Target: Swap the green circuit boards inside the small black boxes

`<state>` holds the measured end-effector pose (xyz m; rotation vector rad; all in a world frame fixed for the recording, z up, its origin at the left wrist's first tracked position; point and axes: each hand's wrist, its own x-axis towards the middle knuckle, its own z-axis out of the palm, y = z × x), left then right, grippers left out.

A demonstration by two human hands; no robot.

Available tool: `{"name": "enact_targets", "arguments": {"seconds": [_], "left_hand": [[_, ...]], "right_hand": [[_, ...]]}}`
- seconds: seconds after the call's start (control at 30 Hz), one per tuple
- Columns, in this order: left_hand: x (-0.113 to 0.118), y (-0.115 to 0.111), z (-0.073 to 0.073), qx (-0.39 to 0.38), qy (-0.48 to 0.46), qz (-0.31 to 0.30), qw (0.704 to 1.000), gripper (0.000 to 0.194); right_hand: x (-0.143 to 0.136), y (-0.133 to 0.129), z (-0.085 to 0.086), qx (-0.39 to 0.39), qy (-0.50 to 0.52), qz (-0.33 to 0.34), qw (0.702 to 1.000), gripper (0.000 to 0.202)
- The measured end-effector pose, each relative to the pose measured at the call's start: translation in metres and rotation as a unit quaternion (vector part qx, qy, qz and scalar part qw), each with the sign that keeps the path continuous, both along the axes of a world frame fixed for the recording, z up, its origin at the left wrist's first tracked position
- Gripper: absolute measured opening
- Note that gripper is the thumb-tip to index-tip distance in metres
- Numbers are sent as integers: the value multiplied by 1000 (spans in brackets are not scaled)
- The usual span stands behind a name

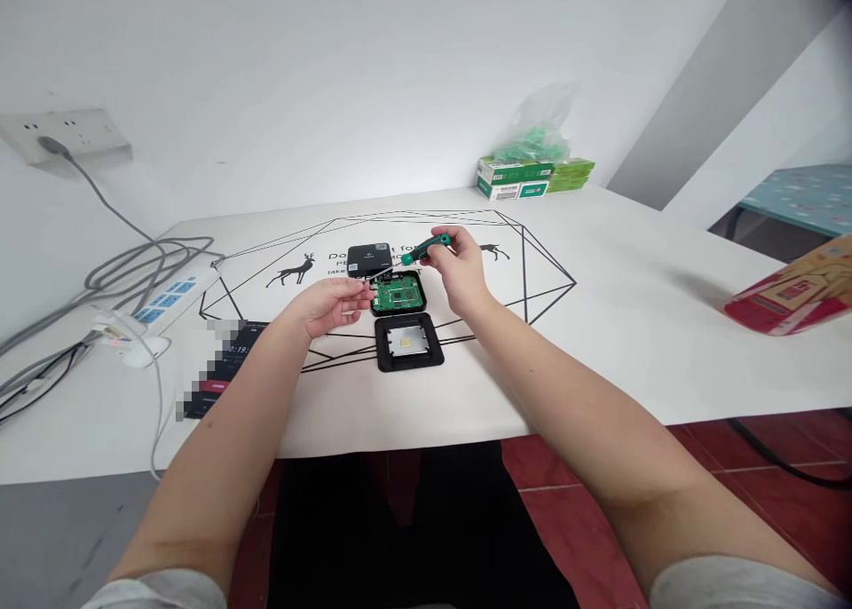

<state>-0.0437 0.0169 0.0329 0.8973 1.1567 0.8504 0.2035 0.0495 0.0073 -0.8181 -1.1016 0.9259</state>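
Grey sleeves (725, 582) and bare forearms come first, reaching over the desk (639, 334) from where the person sits. From where I stand, the right hand (459, 267) pinches the handle of a green-and-black screwdriver (426, 248) between thumb and fingers. Its shaft slopes down to the left hand (333, 305), whose thumb and forefinger come together at the tip; I cannot tell whether they grip the shaft or some small part. Just below lies the green circuit board (399, 295), sitting in its open black case.

To do this well, I would steady the tip with the left fingers, keep the driver hand light, and hold the metal clear of the board's parts.

Left fingers hide the case's near-left edge, and the black lid (370, 258) lies close behind, crowding that side. Nearer the person sits a black base (407, 343) with a silver plate. Beside the left forearm is a phone (234, 365), partly hidden; beyond it, a power strip (177, 296) and loose cables (143, 272). Small boxes (512, 179) stand against the wall, well apart.
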Motion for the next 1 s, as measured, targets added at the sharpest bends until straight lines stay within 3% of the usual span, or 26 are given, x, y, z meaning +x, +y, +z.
{"name": "enact_targets", "arguments": {"seconds": [0.77,1.0], "left_hand": [[-6,3,-12,57,67,-54,995,49],[-8,5,-15,72,86,-72,991,52]], "right_hand": [[4,-1,5,0,-13,-13,1000,27],[4,-2,5,2,-27,-8,1000,28]]}}
